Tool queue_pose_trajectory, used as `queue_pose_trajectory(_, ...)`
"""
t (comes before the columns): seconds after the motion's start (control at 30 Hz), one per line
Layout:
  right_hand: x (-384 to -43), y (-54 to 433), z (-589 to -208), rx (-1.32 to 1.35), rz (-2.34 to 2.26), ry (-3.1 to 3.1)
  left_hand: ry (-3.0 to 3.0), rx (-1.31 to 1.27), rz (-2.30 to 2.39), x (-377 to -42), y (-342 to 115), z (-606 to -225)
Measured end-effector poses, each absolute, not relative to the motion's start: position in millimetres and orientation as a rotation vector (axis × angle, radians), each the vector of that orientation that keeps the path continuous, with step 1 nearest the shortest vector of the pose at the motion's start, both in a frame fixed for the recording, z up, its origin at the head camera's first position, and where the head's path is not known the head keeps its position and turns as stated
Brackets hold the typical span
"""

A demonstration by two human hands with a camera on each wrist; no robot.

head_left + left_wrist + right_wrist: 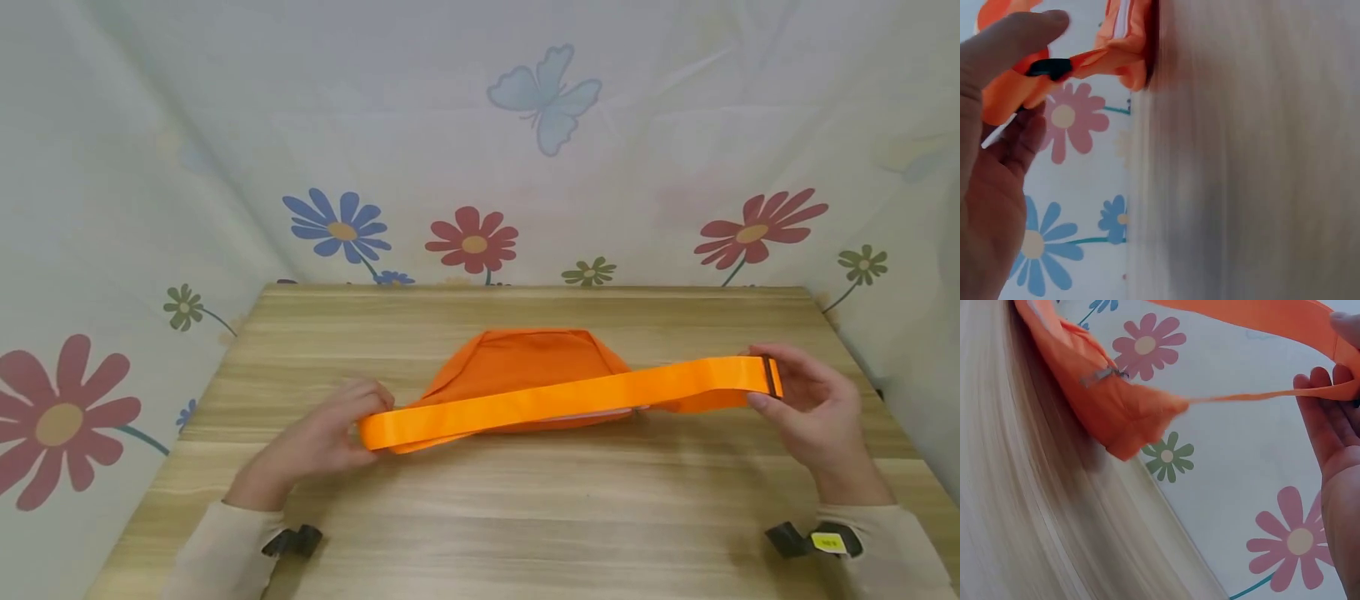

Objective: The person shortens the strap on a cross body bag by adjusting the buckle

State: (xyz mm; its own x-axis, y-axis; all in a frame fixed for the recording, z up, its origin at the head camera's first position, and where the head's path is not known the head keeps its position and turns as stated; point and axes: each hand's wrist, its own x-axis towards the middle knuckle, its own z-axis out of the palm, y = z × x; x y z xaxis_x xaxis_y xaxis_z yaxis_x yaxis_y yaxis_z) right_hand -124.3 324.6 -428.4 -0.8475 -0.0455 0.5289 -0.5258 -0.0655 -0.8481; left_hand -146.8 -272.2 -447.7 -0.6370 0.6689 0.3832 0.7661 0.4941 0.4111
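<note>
An orange waist bag (536, 367) lies on the table with its orange strap (555, 402) stretched across in front of it. My right hand (817, 408) grips the strap's right end at a dark slider (771, 377), thumb below and fingers behind. At the other end, my left hand (333, 429) holds the strap where it folds back. A black buckle (1049, 68) shows between that thumb and the fingers in the left wrist view. On the bag, a pale zipper (1124, 19) and a small zipper pull (1105, 376) are visible.
The wood-grain table (585, 517) extends under both arms. Behind it and at the sides hangs a pale cloth (420, 108) printed with flowers and a butterfly. Each wrist wears a black strap mount (294, 542).
</note>
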Motion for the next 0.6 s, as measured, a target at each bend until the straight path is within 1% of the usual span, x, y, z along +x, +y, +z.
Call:
queue_pose_trajectory(0.1, -123.1, 323.0, -426.9, 0.588, 1.973, -1.9, -2.451, -1.277, -1.029, -146.6, -267.9, -451.6)
queue_pose_trajectory(0.2, -122.1, 322.1, -423.7, 0.569, 1.863, -2.053, -2.411, -1.182, -1.212, -142.4, -264.1, -452.0)
queue_pose_trajectory(0.3, -122.6, 324.0, -420.5, 0.63, 1.708, -2.21, -2.328, -1.07, -1.417, -139.1, -261.2, -451.3)
queue_pose_trajectory(0.4, -126.0, 327.5, -419.4, 0.775, 1.494, -2.309, -2.181, -1.008, -1.583, -141.3, -259.5, -451.1)
queue_pose_trajectory(0.5, -130.0, 332.0, -420.3, 0.89, 1.315, -2.342, -2.062, -0.976, -1.631, -147.7, -260.1, -451.9)
queue_pose_trajectory(0.6, -131.3, 335.5, -422.0, 0.896, 1.198, -2.38, -2.096, -0.909, -1.588, -151.0, -264.3, -451.7)
